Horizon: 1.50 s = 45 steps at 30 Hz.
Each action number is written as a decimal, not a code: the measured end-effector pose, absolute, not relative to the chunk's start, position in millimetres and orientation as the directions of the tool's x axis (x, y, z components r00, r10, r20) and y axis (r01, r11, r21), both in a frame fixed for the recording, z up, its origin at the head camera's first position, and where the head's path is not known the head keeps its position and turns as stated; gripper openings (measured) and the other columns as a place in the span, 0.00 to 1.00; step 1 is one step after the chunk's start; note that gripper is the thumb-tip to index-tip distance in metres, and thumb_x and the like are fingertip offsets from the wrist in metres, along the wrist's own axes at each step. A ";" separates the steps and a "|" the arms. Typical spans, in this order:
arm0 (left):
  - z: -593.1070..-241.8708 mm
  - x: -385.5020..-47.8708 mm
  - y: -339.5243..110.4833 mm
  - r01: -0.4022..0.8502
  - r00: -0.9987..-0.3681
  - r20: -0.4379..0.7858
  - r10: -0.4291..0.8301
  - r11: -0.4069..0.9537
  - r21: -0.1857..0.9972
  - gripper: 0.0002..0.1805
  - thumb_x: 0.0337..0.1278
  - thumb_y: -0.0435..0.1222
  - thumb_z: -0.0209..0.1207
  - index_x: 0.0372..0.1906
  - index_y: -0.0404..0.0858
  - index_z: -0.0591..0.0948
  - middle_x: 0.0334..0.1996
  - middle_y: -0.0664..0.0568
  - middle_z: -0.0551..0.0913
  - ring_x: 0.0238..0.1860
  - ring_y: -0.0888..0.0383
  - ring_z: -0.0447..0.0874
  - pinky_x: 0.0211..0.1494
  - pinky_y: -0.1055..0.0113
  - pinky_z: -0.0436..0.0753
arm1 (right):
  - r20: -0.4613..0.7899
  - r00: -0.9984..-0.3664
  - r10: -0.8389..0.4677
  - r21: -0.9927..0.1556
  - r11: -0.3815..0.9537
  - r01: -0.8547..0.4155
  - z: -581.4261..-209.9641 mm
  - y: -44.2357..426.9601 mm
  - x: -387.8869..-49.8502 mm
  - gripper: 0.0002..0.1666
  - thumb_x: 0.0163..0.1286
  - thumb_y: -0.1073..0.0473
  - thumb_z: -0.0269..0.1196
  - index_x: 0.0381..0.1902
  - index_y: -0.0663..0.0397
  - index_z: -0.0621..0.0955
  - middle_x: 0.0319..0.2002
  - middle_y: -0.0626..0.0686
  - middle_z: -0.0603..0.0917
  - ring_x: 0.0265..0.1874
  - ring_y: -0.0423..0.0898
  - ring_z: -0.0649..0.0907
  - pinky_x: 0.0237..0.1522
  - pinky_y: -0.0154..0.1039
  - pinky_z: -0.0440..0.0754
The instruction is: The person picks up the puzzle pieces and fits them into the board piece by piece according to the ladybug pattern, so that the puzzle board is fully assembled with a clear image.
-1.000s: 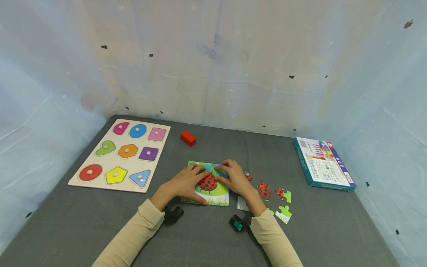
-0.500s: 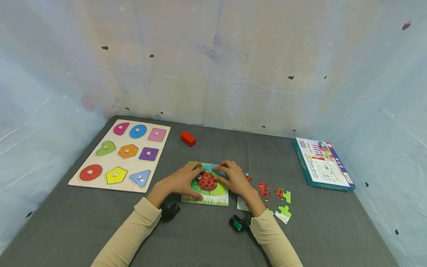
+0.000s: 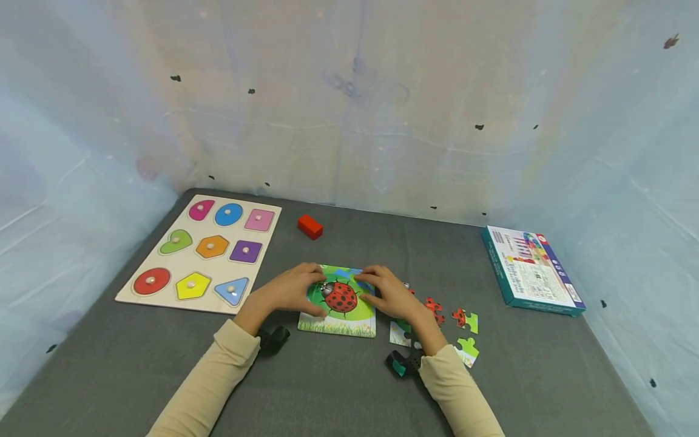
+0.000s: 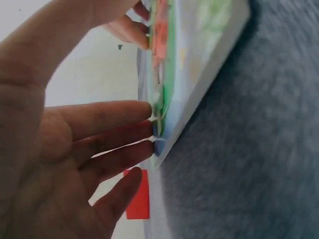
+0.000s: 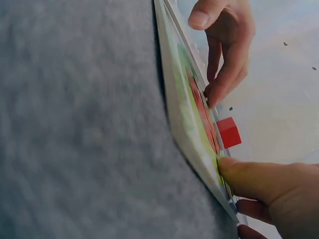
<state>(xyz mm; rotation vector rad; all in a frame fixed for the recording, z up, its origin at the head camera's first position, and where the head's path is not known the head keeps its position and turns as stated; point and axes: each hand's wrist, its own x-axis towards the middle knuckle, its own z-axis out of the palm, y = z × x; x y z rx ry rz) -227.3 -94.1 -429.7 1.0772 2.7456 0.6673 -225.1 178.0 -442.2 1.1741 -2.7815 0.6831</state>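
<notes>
A square ladybug picture puzzle [image 3: 337, 328] lies flat in front of the person, its red spotted ladybug in full view between the two hands. The left hand [image 3: 286, 291] spans its left side, thumb and fingers spread apart and relaxed. In the left wrist view, the fingertips of the left hand [image 4: 94, 144] meet the puzzle's edge. Over the right side is the right hand [image 3: 394, 295], with nothing gripped. In the right wrist view, the thumb of the right hand [image 5: 269, 186] touches the puzzle's top. Loose jigsaw pieces [image 3: 468, 347] lie right of the puzzle, some partly hidden by the right arm.
At the left lies a wooden shape board [image 3: 238, 306] with coloured knobbed shapes. A red block [image 3: 310, 226] sits behind the puzzle. A teal-edged box [image 3: 532, 270] lies far right on the grey cloth [image 3: 338, 394]. Pale sheeting hangs behind.
The left hand has drawn back leftward, uncovering the ladybug's head. The right hand has shifted slightly right. The puzzle stays in nearly the same place.
</notes>
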 end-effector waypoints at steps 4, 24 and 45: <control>-422.7 -225.8 -97.6 0.640 -0.715 0.004 0.700 0.652 0.406 0.44 0.33 0.57 0.71 0.57 0.33 0.75 0.58 0.43 0.72 0.61 0.45 0.67 0.63 0.49 0.66 | 0.215 -0.724 -0.655 -0.375 0.629 -0.681 -441.0 178.5 -223.5 0.24 0.64 0.58 0.63 0.58 0.58 0.76 0.55 0.58 0.73 0.55 0.53 0.72 0.54 0.50 0.72; -430.0 -219.8 -106.7 0.637 -0.703 -0.020 0.711 0.643 0.426 0.49 0.32 0.55 0.73 0.63 0.35 0.71 0.64 0.41 0.64 0.66 0.44 0.61 0.69 0.45 0.52 | 0.240 -0.750 -0.616 -0.440 0.620 -0.650 -428.3 212.9 -215.4 0.33 0.61 0.64 0.65 0.63 0.62 0.69 0.64 0.60 0.67 0.63 0.57 0.66 0.58 0.55 0.68; -430.5 -222.0 -117.1 0.619 -0.651 -0.101 0.753 0.602 0.505 0.56 0.31 0.53 0.74 0.68 0.33 0.62 0.69 0.42 0.57 0.69 0.43 0.53 0.69 0.42 0.45 | 0.233 -0.841 -0.489 -0.362 0.759 -0.541 -449.5 254.0 -205.1 0.29 0.59 0.54 0.67 0.58 0.58 0.75 0.46 0.56 0.72 0.41 0.50 0.68 0.41 0.47 0.64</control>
